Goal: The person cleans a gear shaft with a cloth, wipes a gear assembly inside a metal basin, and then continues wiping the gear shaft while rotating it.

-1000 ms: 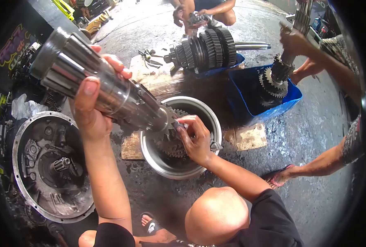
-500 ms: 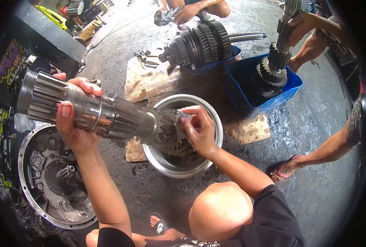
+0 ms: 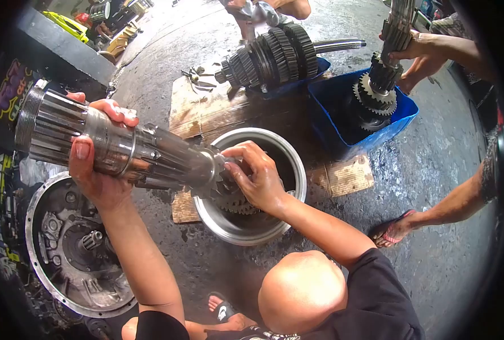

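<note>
My left hand (image 3: 102, 184) is wrapped around the thick upper part of a splined metal gear shaft (image 3: 164, 156), which slants down to the right. Wet-looking and shiny, the shaft has a threaded end at the upper left and a toothed end over a round metal basin (image 3: 238, 237). At that toothed end, my right hand (image 3: 257, 178) is closed in a pinch against the teeth. Something small and greyish shows at its fingertips, too hidden to name. Below the hand, a toothed gear (image 3: 240, 204) is partly visible inside the basin.
Behind the basin, a stack of gears (image 3: 274, 59) lies on cardboard (image 3: 351, 175). Another person's hand (image 3: 410, 46) holds an upright gear shaft (image 3: 385, 79) in a blue bin (image 3: 371, 144). A round metal housing (image 3: 93, 283) sits at left. A second person crouches at the top.
My right hand has slid left and slightly up along the toothed end. The shaft in my left hand has shifted slightly left. The person at the top has moved their hands.
</note>
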`<action>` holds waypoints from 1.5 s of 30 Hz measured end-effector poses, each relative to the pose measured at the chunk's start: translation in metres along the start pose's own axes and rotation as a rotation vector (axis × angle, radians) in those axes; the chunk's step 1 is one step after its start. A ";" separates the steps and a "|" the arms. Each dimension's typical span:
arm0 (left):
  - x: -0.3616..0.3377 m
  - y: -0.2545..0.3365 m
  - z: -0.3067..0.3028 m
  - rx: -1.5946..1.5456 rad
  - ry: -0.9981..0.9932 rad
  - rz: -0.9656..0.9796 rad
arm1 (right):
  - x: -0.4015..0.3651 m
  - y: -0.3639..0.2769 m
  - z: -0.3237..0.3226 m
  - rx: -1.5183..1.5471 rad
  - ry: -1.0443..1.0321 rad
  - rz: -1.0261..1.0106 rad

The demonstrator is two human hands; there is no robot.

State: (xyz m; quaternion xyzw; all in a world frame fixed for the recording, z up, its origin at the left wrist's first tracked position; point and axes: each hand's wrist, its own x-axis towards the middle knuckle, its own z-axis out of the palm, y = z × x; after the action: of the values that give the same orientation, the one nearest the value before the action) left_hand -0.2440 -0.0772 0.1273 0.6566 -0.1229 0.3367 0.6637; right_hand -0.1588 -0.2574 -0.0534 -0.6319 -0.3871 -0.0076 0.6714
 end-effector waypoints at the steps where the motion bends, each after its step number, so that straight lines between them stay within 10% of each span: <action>1: 0.000 0.000 -0.001 -0.003 -0.015 0.006 | -0.002 0.001 0.001 -0.002 0.000 0.003; 15: 0.015 -0.010 -0.017 -0.218 -0.322 0.045 | -0.034 0.016 0.007 -0.041 0.018 -0.108; 27: 0.006 -0.003 0.024 0.111 0.156 -0.018 | -0.028 0.008 -0.003 -0.043 0.006 -0.011; 31: 0.007 -0.002 0.026 0.105 0.155 -0.024 | -0.024 0.013 -0.002 0.420 0.301 0.190; 37: 0.009 -0.005 0.026 0.091 0.139 -0.010 | -0.012 0.015 -0.003 0.244 0.083 0.289; 40: 0.009 -0.003 0.026 0.088 0.143 -0.014 | -0.010 -0.002 -0.013 0.696 -0.046 0.590; 45: 0.006 -0.002 0.025 0.103 0.148 -0.004 | -0.014 0.003 -0.021 0.543 -0.186 0.423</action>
State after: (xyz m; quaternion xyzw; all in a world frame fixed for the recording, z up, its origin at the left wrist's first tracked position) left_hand -0.2315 -0.0994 0.1321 0.6635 -0.0546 0.3886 0.6370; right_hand -0.1561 -0.2818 -0.0617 -0.4945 -0.2948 0.2924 0.7636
